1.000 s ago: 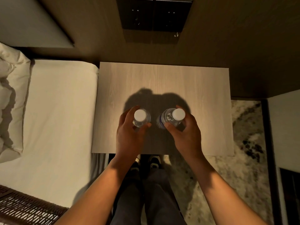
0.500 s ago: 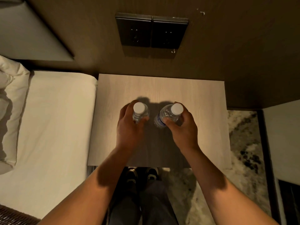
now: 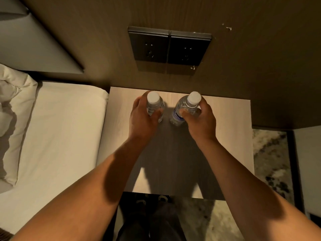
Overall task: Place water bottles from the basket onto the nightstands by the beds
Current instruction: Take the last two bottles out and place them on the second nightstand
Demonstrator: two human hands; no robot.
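Note:
Two clear water bottles with white caps are over the far part of a light wood nightstand, close to the wall. My left hand is wrapped around the left bottle, which is upright. My right hand grips the right bottle, which tilts with its cap to the right and shows a blue label. The bottles are a little apart. Their bases are partly hidden by my fingers, so I cannot tell if they rest on the top.
A bed with a white sheet and a pillow adjoins the nightstand on the left. Dark wall sockets sit on the wood panel behind. A patterned carpet lies to the right, my legs and shoes below.
Both hands have carried the bottles from the middle of the nightstand toward its far edge by the wall. The view has shifted so the basket corner at lower left is out of sight.

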